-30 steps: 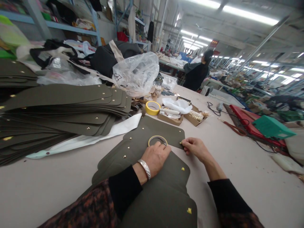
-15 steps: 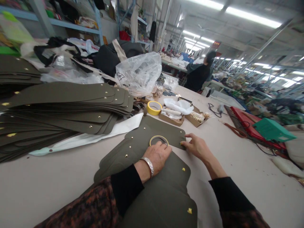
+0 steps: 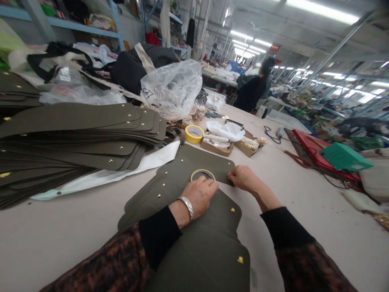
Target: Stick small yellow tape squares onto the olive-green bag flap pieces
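Observation:
My left hand [image 3: 200, 197] is closed on a thin yellow-edged roll of tape [image 3: 203, 172], over overlapping dark olive panels [image 3: 194, 243]. Curled at the right corner of the top panel [image 3: 202, 162] is my right hand [image 3: 244, 178]. Its fingers are pressed together there, and whatever lies beneath the fingertips is hidden. Small gold studs [image 3: 159, 196] dot the left ends of these panels. On the right ends of the lower ones are yellow tape bits, one on the middle panel [image 3: 232, 210] and another on the nearest [image 3: 240, 259].
A tall stack of similar panels [image 3: 75, 121] stands at the left, beside a white strip [image 3: 136, 168]. Behind are a thicker yellow tape roll [image 3: 193, 134], small boxes of parts [image 3: 249, 147] and a plastic bag [image 3: 173, 87]. A green box [image 3: 346, 159] sits at right. Another person [image 3: 253, 89] is farther back.
My right hand's fingers, spread around the panel corner before, are now curled in over it, covering the yellow bit there. My left hand stays on the tape roll. The view has shifted slightly.

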### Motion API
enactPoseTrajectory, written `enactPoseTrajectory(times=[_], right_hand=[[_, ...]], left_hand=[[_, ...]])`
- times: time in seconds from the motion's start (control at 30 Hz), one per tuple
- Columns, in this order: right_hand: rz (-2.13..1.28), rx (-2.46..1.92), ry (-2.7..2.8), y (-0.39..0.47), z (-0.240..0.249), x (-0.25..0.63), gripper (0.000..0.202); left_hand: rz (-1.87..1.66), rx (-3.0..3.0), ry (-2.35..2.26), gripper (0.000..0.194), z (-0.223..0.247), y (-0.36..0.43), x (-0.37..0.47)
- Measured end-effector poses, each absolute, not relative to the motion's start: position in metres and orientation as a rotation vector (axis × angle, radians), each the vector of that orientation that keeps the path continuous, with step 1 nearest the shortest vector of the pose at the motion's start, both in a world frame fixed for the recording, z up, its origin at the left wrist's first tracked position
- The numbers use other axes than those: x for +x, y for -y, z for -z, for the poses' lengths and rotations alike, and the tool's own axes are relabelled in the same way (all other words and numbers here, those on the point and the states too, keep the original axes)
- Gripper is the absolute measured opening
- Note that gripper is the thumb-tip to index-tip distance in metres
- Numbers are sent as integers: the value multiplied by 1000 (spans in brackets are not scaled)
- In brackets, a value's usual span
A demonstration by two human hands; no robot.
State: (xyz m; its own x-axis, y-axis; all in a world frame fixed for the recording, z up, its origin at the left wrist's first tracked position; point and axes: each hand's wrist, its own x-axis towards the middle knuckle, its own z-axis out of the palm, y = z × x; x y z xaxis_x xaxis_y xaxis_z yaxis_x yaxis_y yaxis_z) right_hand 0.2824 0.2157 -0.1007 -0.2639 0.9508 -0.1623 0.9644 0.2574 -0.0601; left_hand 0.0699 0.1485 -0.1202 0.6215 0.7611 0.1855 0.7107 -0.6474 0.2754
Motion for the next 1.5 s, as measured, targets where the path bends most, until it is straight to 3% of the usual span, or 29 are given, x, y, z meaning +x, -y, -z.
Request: enactPoseTrajectory(times=[0.5,0.7,0.8,0.9,1.07,1.27,1.5], right_hand=[[698,2049,-2361,-183,100,285,17],[1032,1883,-2408,-127,92,277,17],[1097,2092,-2605,-113,90,275,21],[1001,2341,-2877,-107,91,271,23],[483,2079,-3229,-105,93,258,16],[194,2028,-3275,-106,99,253,15],[-29,2186,-3210,-104,103,252,13]], left_hand=[[-379,2725,-1132,11,109,-170,80],[-681,2625,-932,14,95,-160,68],[-743,2562,-842,20,92,-155,68],[-744,2556,-849,37,94,-152,71],[-723,2582,-929,46,98,-151,73],[-730,2598,-935,39,98,-148,74],[-727,2607,-1003,13,98,-145,78]])
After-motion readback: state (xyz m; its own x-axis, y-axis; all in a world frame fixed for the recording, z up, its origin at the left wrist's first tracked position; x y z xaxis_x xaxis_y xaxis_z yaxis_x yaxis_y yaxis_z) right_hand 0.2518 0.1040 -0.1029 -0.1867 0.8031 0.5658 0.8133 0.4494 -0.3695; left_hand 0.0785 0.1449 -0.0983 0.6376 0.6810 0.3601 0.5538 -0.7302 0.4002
